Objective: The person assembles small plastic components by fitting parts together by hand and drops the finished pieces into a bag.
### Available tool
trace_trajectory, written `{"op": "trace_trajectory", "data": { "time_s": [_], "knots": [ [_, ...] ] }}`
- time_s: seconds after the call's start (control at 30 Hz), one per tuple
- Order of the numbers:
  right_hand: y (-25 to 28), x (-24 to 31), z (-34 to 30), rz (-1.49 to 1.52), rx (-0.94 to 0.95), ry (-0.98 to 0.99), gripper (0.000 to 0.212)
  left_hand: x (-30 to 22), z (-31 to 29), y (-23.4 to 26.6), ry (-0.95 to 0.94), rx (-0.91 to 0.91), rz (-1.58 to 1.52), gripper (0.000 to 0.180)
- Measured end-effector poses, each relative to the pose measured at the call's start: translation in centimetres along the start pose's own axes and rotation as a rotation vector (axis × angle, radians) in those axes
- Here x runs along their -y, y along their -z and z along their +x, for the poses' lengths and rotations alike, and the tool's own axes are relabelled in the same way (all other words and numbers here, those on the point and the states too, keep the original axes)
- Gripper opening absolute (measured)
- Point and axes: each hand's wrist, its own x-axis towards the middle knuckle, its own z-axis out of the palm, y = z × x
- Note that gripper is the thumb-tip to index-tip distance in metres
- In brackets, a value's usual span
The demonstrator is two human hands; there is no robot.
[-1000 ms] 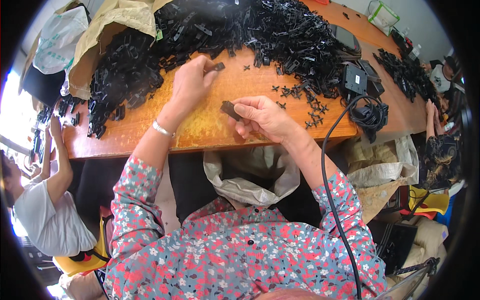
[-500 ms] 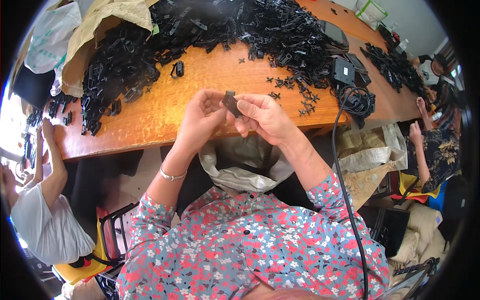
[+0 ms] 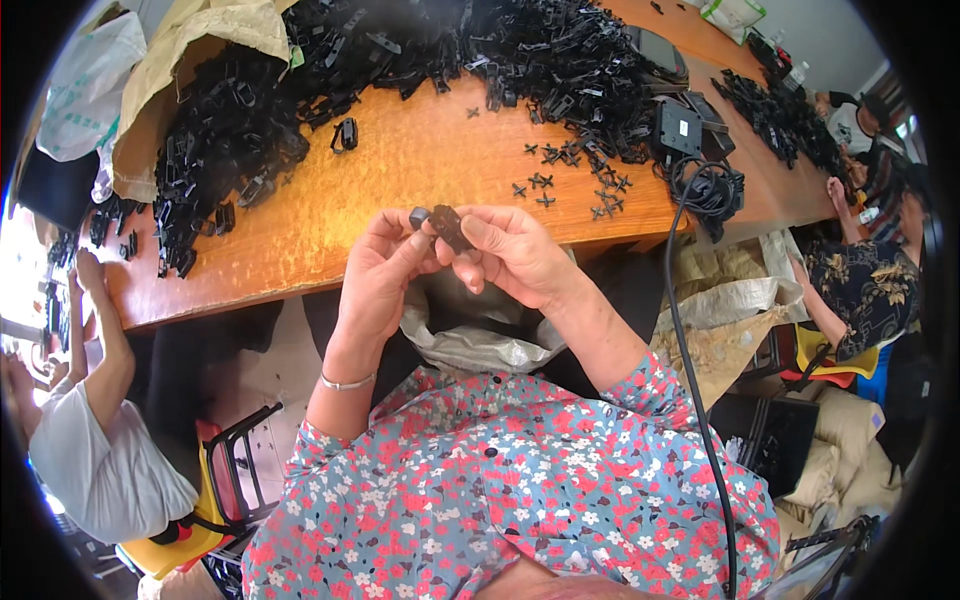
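Both hands meet in front of my chest, just over the table's near edge. Between the thumb and fingers of my right hand (image 3: 515, 250) is a small black plastic part (image 3: 449, 228), tilted. My left hand (image 3: 380, 262) pinches a smaller dark piece (image 3: 420, 215) right beside it; whether the two are joined I cannot tell. Beyond my hands, several small black cross-shaped pieces (image 3: 608, 200) lie scattered on the wooden table (image 3: 400, 160). A single black plastic loop-shaped part (image 3: 345, 134) lies apart from the large heap of black plastic parts (image 3: 560, 70).
A brown paper bag (image 3: 150, 120) opens onto the heap at left. A black box with a coiled cable (image 3: 710, 195) sits at right, its cord running down past my right arm. A pale woven sack (image 3: 470, 345) hangs below my hands. Co-workers (image 3: 110, 450) sit at both sides.
My hands have moved slightly down and nearer to me. The smaller dark piece now shows at my left fingertips, left of the black part. The view has shifted a little.
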Motion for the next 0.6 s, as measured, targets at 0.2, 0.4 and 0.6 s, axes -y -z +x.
{"op": "trace_trajectory", "data": {
  "time_s": [0.2, 0.4, 0.6],
  "knots": [
    [0.1, 0.7, 1.4, -0.067, -0.139, 0.021, 0.034, -1.4, 0.9, 1.0, -0.035, -0.110, -0.025, 0.016],
    [-1.6, -0.5, 3.6, -0.520, -0.348, 0.121, 0.031, -2.2, 1.0, 2.3, -0.074, -0.227, 0.024, 0.036],
    [-2.8, -1.4, 4.7, -0.730, -0.288, 0.083, 0.028, -2.0, 0.9, 2.7, -0.089, -0.213, 0.089, 0.037]
  ]
}}
